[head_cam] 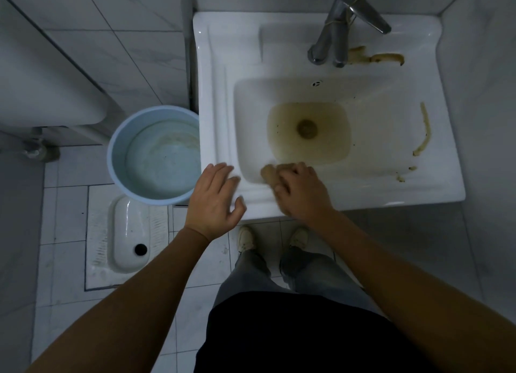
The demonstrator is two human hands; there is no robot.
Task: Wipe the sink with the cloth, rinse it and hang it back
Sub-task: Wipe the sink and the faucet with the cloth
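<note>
The cloth point(268, 173), a small brownish wad, is lying against the inner wall of the sink point(217, 93), at the basin's near left corner. The right hand point(303, 193) is gripping it, fingers curled over it and pressing it to the white wall, so only the cloth's left end is showing. The left hand point(216, 202) is hanging over the sink's near left corner with fingers spread and relaxed, holding nothing; whether it is touching the rim cannot be told. Yellowish water is pooling in the bottom of the sink around the drain point(307, 128). A brown streak point(425, 129) is running along the sink's right ledge, and more brown smears point(388, 57) are sitting on its back ledge beside the tap point(339, 29), which is standing at the back of the sink with its lever pointing right. A pale blue bucket point(114, 149) is standing just left of the sink, touching its side. A squat toilet point(125, 233) is lying in the floor left of the sink, nearer than the bucket. The person's shoes point(245, 238) are standing under the sink's near edge.
</note>
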